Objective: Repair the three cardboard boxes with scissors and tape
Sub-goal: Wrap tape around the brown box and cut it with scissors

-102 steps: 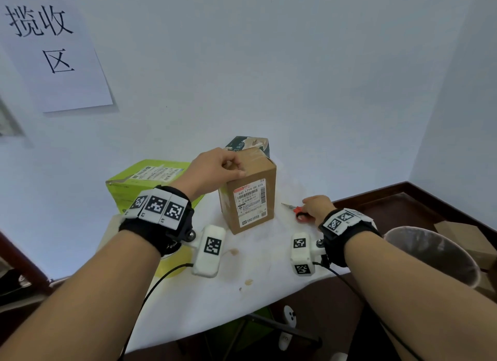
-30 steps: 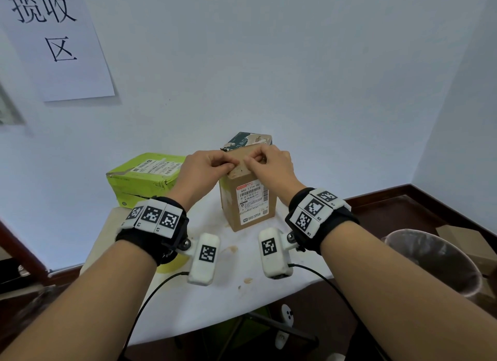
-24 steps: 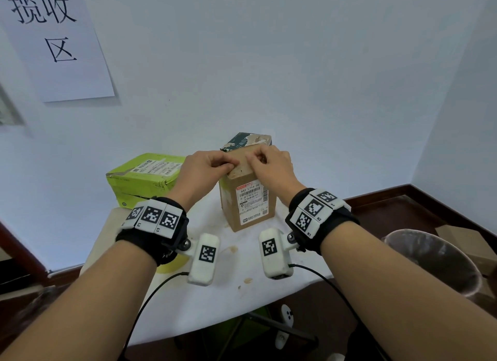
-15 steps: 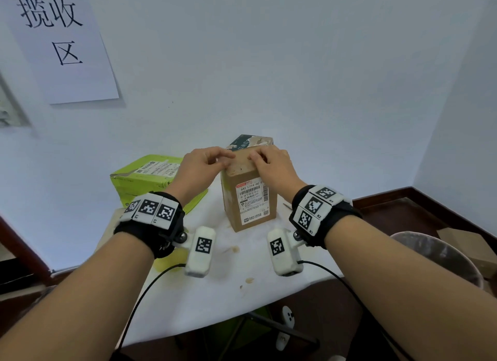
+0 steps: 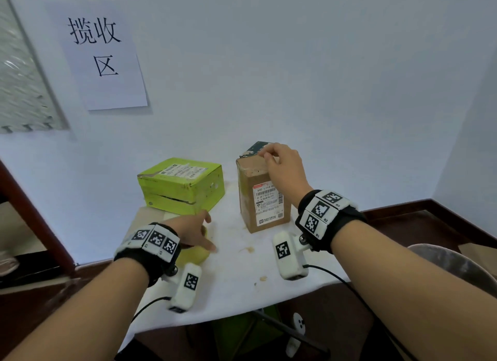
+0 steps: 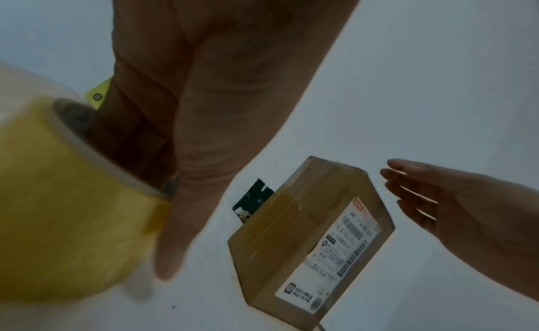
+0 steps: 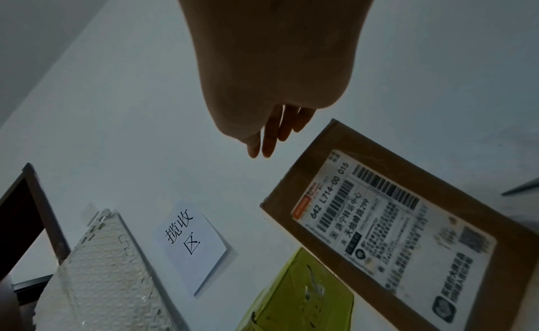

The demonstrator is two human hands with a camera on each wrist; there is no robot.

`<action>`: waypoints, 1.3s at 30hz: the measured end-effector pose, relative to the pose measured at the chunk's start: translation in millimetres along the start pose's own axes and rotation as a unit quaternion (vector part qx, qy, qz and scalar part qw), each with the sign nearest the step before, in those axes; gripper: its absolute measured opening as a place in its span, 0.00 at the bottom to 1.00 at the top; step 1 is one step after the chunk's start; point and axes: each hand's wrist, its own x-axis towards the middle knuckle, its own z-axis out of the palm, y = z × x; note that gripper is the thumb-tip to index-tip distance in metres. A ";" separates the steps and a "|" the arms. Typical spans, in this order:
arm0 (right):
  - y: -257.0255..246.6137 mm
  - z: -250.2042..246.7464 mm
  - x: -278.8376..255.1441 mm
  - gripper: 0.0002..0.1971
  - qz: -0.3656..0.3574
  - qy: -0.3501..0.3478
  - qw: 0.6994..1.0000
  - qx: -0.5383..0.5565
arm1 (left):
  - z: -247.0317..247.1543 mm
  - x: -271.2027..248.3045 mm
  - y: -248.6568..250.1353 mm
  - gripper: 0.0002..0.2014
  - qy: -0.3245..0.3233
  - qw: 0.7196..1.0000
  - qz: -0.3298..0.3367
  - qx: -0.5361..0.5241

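Step in hand: to my eye, fetching tape for the tall brown cardboard box point(image 5: 262, 191), which stands upright at the table's centre on the white tablecloth point(image 5: 236, 277).
Left hand point(image 5: 195, 230): down at 8 o'clock from that box, on the yellow roll of packing tape point(image 6: 67, 223); the left wrist view shows fingers tucked into the roll's core and the thumb along its outer face, so it grips the roll.
Right hand point(image 5: 283, 167): over the brown box's top far edge, fingertips drawn together; the wrist views show fingers fairly straight, and whether anything is pinched between them I cannot tell.
Doing it well: I'd keep the right hand steadying the box top, find the tape's free end before lifting, pull enough to run over the top seam and down both sides, and press out from the middle so it lies flat.
Other boxes: a flat lime-green cardboard box point(image 5: 181, 187) at 10 o'clock, a dark split running along its front; a dark-printed box point(image 5: 255, 147) just behind the brown one at 12 o'clock, mostly hidden.
Scissors: not to be seen with certainty.
Shipping label point(image 7: 390, 234): "642 L714-00 015", barcodes, "济宁转运中心"; the smaller print blurs.
Wall sign point(image 5: 99, 51): white paper, "揽收区".
Green box label: too small to read.
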 end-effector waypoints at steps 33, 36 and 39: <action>-35.0 -67.8 11.8 0.11 -0.015 -0.037 0.995 0.093 | -97.7 -54.4 103.4 0.34 0.196 0.827 0.374 -0.370; -36.8 -65.6 10.0 0.07 -0.047 -0.019 0.996 0.079 | -98.6 -54.9 108.8 0.33 0.215 0.818 0.370 -0.384; -38.6 -63.0 13.1 0.03 -0.031 0.002 0.995 0.095 | -99.7 -57.4 111.7 0.33 0.216 0.814 0.371 -0.392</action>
